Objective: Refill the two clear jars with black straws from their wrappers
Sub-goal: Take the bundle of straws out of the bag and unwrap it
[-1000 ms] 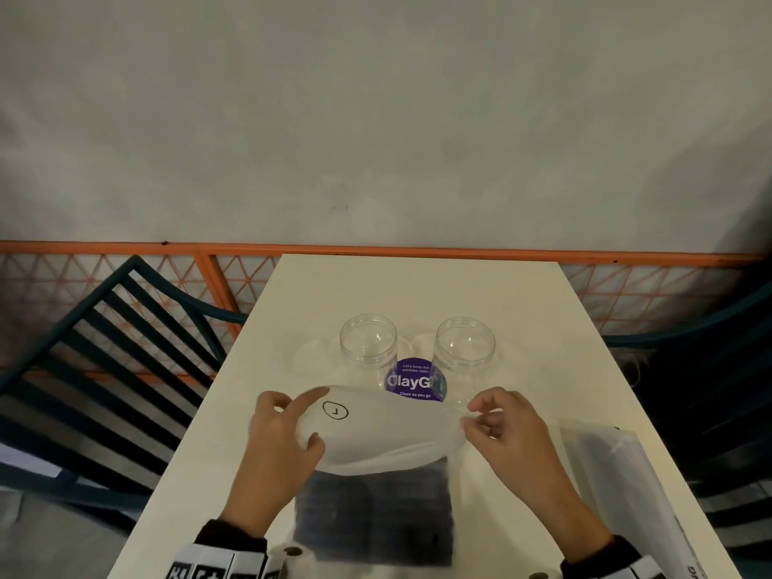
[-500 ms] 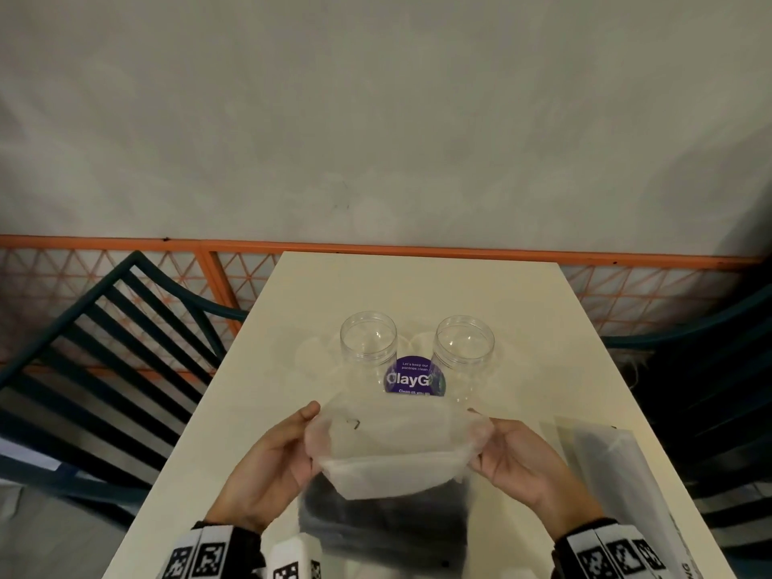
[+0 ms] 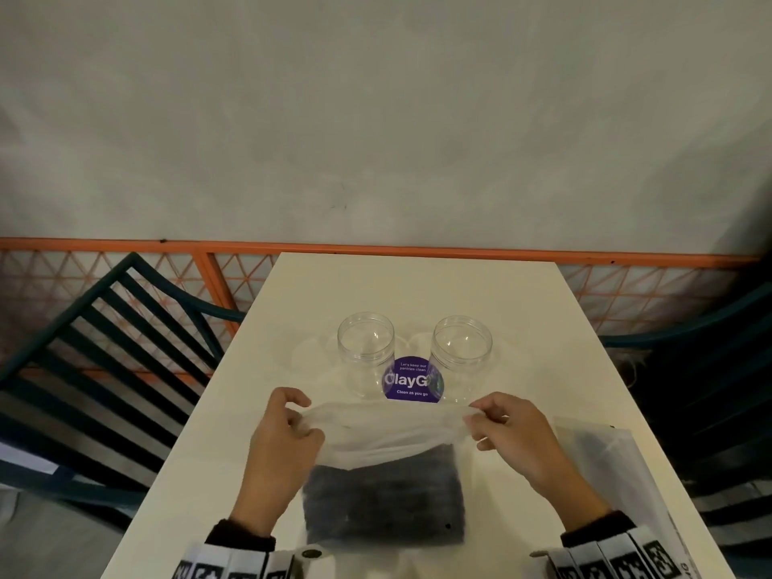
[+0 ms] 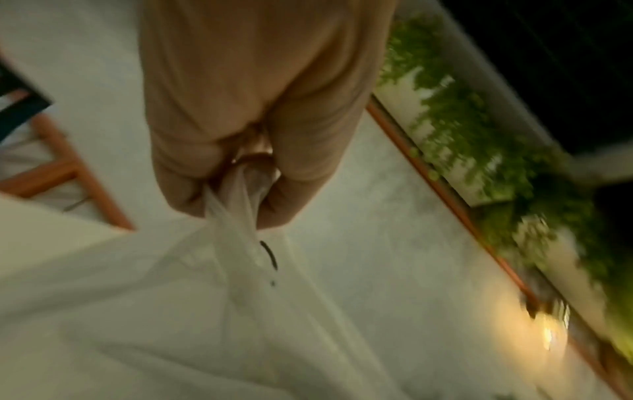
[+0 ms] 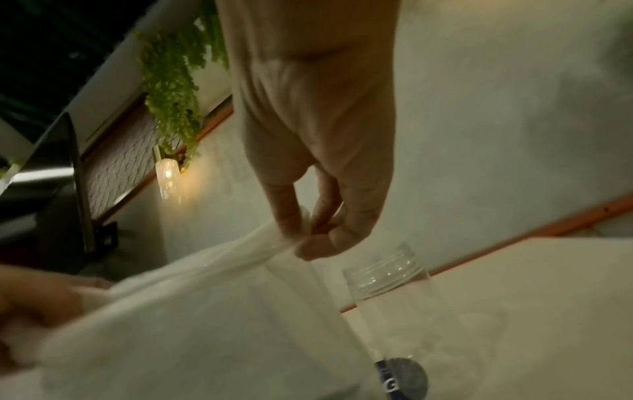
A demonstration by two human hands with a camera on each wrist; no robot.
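Observation:
Two empty clear jars, the left jar (image 3: pixel 366 353) and the right jar (image 3: pixel 461 356), stand side by side mid-table. In front of them lies a translucent wrapper (image 3: pixel 384 428) holding a dark bundle of black straws (image 3: pixel 383 499). My left hand (image 3: pixel 288 428) pinches the wrapper's top left corner and my right hand (image 3: pixel 497 424) pinches its top right corner, stretching the top edge between them. The left wrist view shows the wrapper (image 4: pixel 240 243) bunched between thumb and fingers. In the right wrist view the wrapper (image 5: pixel 240 270) is pinched near the right jar (image 5: pixel 387 276).
A second translucent wrapper (image 3: pixel 605 474) lies at the table's right front. A purple round sticker (image 3: pixel 411 380) sits on the cream table (image 3: pixel 417 286) between the jars. Dark slatted chairs (image 3: pixel 104 348) flank the table; an orange rail (image 3: pixel 376 247) runs behind.
Both hands shifted from cupping the wrapper's sides to pinching its top corners. The top edge, held as an open pouch before, is now pulled taut and flat.

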